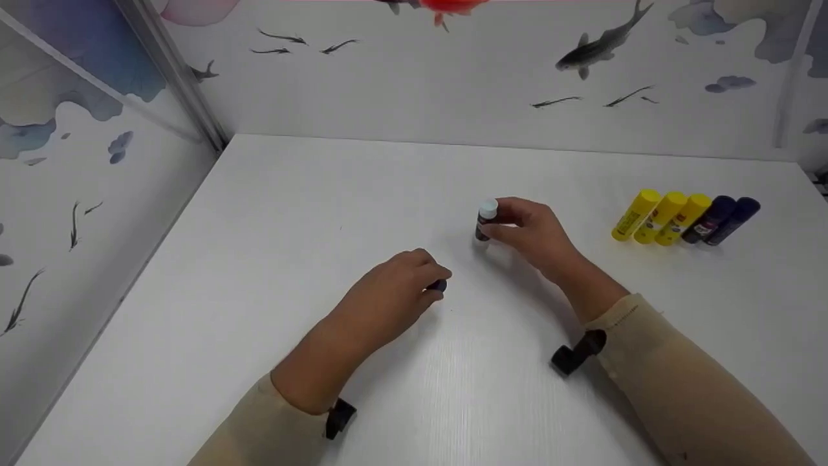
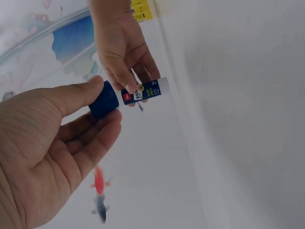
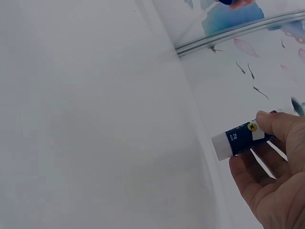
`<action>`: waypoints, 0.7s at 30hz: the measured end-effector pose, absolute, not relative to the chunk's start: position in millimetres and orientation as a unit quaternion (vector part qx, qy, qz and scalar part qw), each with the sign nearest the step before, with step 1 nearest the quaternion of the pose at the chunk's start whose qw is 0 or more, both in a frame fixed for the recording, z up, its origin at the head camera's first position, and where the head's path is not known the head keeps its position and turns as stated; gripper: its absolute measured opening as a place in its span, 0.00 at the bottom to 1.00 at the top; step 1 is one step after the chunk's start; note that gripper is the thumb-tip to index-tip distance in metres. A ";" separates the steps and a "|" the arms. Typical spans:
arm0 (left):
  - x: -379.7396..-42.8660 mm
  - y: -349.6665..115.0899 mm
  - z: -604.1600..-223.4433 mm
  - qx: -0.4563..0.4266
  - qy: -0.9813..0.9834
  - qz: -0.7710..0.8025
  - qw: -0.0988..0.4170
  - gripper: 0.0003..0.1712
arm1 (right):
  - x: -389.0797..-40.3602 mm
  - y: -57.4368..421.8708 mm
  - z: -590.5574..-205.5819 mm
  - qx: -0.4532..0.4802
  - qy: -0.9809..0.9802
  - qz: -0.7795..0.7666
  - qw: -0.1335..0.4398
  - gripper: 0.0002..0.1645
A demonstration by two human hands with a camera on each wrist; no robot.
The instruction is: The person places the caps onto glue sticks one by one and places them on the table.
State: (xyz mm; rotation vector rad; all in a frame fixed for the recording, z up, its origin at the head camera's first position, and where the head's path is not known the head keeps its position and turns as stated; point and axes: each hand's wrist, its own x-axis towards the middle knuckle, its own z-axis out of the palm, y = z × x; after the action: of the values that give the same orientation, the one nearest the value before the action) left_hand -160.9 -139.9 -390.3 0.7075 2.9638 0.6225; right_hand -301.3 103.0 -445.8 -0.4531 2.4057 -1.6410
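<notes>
Between thumb and fingers my left hand (image 1: 388,298) pinches a dark blue glue stick cap (image 2: 104,100); only a bit of that cap shows in the head view. My right hand (image 1: 533,236) grips a dark blue glue stick (image 2: 143,92) by its sides, with its white end (image 1: 488,208) pointing up in the head view. The label (image 3: 250,131) faces the right wrist camera, partly covered by the thumb. Cap and stick are apart, the left hand lying nearer to the front and to the left of the right hand.
To the right on the white table (image 1: 272,213) is a row of glue sticks: three yellow ones (image 1: 666,218) and two dark blue ones (image 1: 710,220). White panels with painted fish (image 1: 598,52) stand along the back and the left side.
</notes>
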 end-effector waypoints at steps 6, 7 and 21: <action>-164.1 -131.8 -389.4 0.222 0.955 0.195 0.025 0.18 | -293.1 120.9 -443.4 -0.138 0.821 -0.545 0.099 0.24; -164.5 -130.6 -389.4 0.222 0.955 0.195 0.025 0.18 | -291.6 123.4 -442.8 -0.134 0.822 -0.544 0.101 0.24; -168.2 -113.2 -388.9 0.250 0.947 0.199 0.021 0.18 | -272.1 152.1 -433.6 -0.126 0.827 -0.540 0.093 0.23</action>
State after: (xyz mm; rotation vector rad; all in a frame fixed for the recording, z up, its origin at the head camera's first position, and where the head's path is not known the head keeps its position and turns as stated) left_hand -168.2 -113.2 -388.9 0.7743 2.9371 0.6156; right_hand -272.1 152.1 -433.6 -0.3752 2.4540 -1.6024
